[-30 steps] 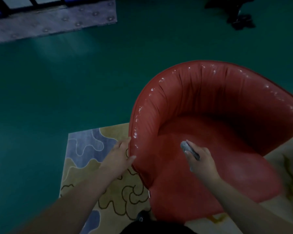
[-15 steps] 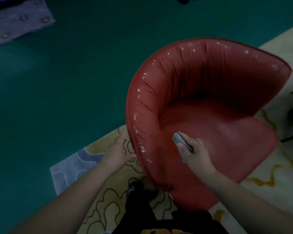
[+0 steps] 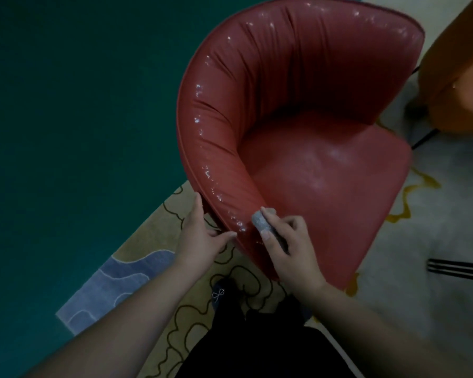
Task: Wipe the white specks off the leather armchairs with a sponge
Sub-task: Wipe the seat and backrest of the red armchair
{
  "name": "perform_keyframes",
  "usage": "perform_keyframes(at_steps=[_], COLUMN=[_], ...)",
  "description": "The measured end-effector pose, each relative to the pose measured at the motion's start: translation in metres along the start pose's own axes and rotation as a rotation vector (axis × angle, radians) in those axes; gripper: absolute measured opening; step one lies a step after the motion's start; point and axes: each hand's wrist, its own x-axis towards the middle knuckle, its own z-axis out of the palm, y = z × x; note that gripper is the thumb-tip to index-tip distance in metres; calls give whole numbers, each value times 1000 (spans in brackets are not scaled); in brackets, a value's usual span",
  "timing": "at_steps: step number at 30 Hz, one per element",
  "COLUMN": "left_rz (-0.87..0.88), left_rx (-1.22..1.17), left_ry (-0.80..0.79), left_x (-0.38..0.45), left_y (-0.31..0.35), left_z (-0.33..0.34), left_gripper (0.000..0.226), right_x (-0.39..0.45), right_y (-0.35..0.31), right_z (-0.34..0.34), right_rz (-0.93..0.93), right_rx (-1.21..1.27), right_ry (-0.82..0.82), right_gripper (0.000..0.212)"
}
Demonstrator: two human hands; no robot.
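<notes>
Dim room, with a dark green floor point(image 3: 66, 118) and a patterned rug point(image 3: 153, 241) underfoot. Red leather armchair point(image 3: 325, 173) stood partly on that rug, seat facing up, white specks point(image 3: 210, 170) strung along the padded rim of the armchair's near arm. Right hand point(image 3: 290, 249) pressed a grey sponge point(image 3: 261, 221) against the inner face of that arm near its front end, fingers point(image 3: 295, 222) curled round the sponge, thumb along its near side. Left hand point(image 3: 200, 238) braced against the armchair's outer side just beside the rim, fingers straight and holding nothing. Orange furniture point(image 3: 459, 77) sat beyond the armchair's far side; black shoe point(image 3: 221, 293) below the armchair's front.
</notes>
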Motion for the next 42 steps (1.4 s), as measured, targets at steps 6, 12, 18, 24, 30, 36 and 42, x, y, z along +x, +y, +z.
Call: perform_keyframes(at_steps=[6, 12, 18, 24, 30, 36, 42], left_rz=[31, 42, 39, 9, 21, 31, 40], left_rx=[-95, -84, -111, -183, -120, -112, -148], left_ry=[-31, -44, -113, -138, -167, -183, -193], left_x=[4, 5, 11, 14, 16, 17, 17], left_y=[-10, -6, -4, -7, -9, -12, -7], left_z=[2, -3, -7, -9, -14, -18, -20], left_gripper=[116, 125, 130, 129, 129, 128, 125], right_x=[4, 17, 34, 13, 32, 16, 23], right_y=[19, 21, 26, 15, 10, 7, 4], right_z=[22, 20, 29, 31, 38, 37, 38], right_rz=[-193, 50, 59, -216, -46, -253, -83], right_rx=[-245, -3, -79, -121, -116, -201, -118], right_ry=[-18, 118, 136, 63, 133, 15, 102], right_gripper=[42, 44, 47, 44, 49, 49, 48])
